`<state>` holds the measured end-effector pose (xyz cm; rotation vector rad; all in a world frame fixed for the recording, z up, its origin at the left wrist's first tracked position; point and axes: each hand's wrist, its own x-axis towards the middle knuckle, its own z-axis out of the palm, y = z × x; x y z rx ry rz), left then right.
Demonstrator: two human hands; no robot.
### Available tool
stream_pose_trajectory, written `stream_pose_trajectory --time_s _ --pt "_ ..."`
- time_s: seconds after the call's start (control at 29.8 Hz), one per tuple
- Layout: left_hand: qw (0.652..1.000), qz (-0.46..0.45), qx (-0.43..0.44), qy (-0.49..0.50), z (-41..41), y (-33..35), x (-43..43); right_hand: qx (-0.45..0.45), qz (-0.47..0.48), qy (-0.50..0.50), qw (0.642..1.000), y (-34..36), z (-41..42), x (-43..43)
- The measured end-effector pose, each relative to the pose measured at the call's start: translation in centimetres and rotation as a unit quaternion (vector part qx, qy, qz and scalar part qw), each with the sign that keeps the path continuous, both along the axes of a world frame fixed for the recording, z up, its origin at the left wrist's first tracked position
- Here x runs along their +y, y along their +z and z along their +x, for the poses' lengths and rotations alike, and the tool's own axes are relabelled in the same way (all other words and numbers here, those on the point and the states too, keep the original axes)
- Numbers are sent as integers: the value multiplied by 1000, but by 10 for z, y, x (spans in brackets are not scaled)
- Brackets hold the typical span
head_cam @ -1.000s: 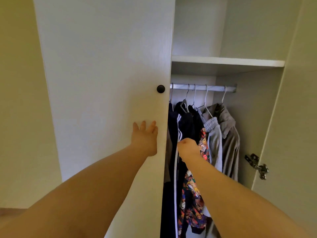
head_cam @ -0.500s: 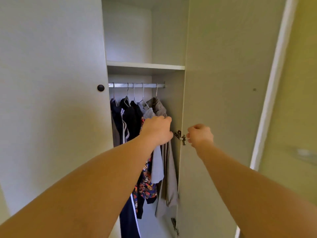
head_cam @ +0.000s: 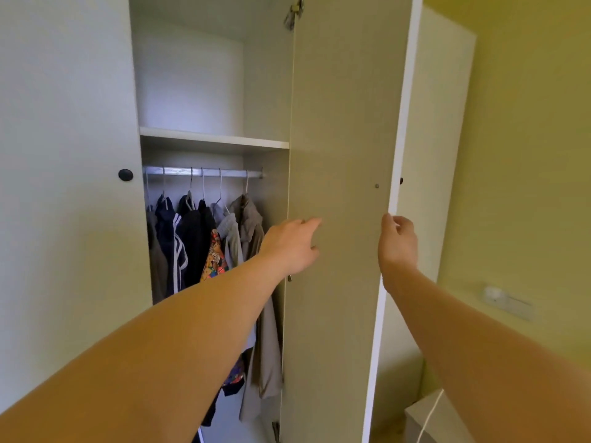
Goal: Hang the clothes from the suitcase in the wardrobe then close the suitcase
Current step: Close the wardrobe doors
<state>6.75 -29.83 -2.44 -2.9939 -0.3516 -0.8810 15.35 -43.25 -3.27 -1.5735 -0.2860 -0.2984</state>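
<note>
At nine o'clock the left door of the wardrobe stands closed, its black knob beside the gap. The clothes hang on the rail under the shelf. I judge them soft and light, best lifted by the hanger hooks. My left hand reaches out at centre, fingers loose and holding nothing. I cannot tell whether it touches the right door. At three o'clock from it, my right hand pinches that door's free edge. The panel looks stiff and light, and a hold far from the hinge gives leverage. The suitcase is out of view.
</note>
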Motion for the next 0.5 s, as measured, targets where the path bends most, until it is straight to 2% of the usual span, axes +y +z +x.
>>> stream_pose_trajectory --time_s 0.13,0.27,0.4,0.5 --pt "1000 -8 -3 21 7 2 15 2 35 -20 999 4 6 7" --pt "999 -3 -19 39 13 5 32 -3 58 9 998 7 12 18" --pt "997 1 -38 64 7 4 61 -55 15 84 995 16 1 48" --pt "993 5 -48 104 -8 2 90 -61 43 143 987 20 -11 79"
